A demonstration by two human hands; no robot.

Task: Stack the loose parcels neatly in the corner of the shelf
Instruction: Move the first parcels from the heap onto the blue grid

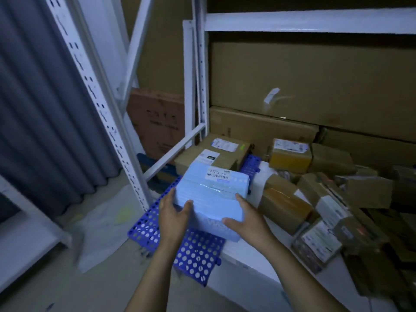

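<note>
Fingers of my left hand and right hand grip the pale blue parcel | parcel over blue perforated mat

Two hands, forearms seemingly bare.

place: storeroom / parcel depot | evidence: white slotted steel racking; big flat cartons stacked at back; labelled parcels heaped on low shelf; blue perforated plastic grid underneath | left: grey curtain
</note>
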